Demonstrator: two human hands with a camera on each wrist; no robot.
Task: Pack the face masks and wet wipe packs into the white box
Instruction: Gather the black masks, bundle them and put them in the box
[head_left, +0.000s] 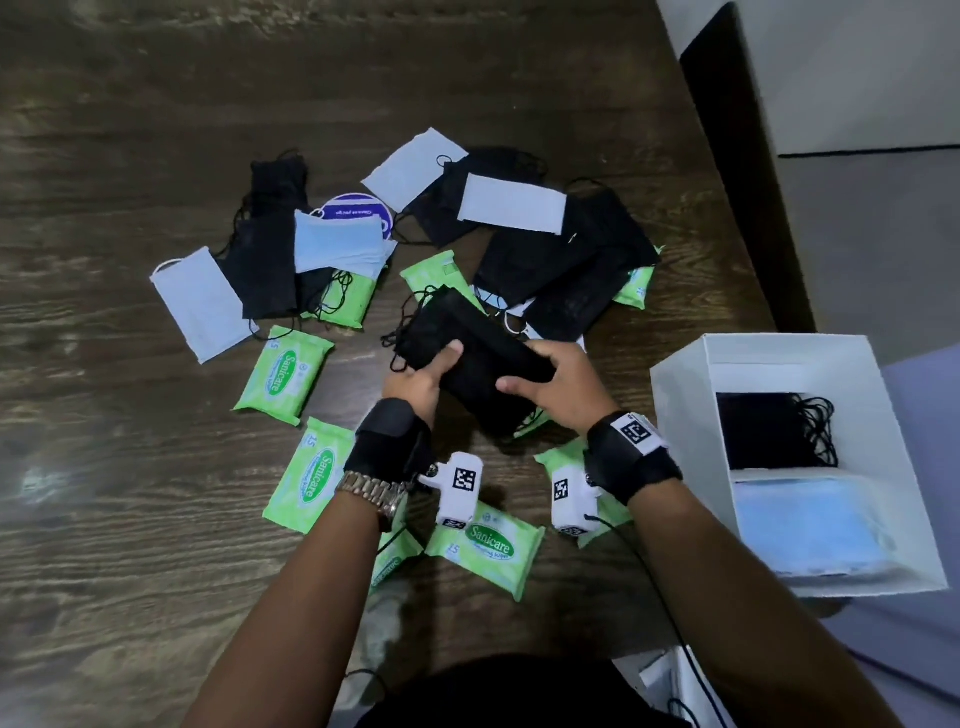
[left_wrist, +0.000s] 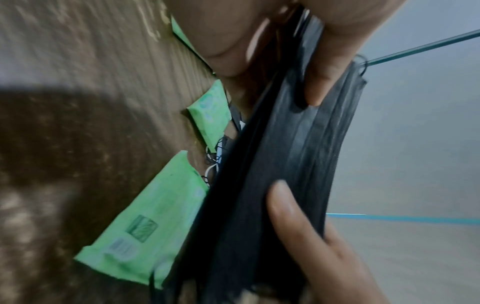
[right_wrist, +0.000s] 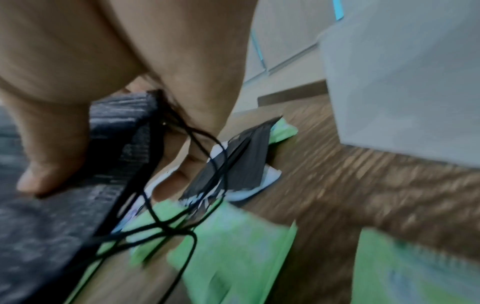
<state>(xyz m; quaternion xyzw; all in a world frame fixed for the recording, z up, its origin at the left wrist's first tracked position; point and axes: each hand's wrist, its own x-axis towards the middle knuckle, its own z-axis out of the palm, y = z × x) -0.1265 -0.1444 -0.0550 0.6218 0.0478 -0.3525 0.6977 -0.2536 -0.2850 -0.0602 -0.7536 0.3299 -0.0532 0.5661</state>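
Black face masks (head_left: 483, 364) in a stack sit between both hands above the wooden table (head_left: 104, 467) — the left hand (head_left: 415, 382) curls its grip round the stack's left end, thumb on top, and the right hand (head_left: 563, 384) pinches the right end. Ear loops (right_wrist: 166, 207) dangle beneath. To the right stands the white box (head_left: 675, 415), holding black masks in its far compartment and blue masks (head_left: 810, 525) in its near one. Green wet wipe packs (head_left: 283, 374) and loose white masks (head_left: 200, 304) lie scattered on the table.
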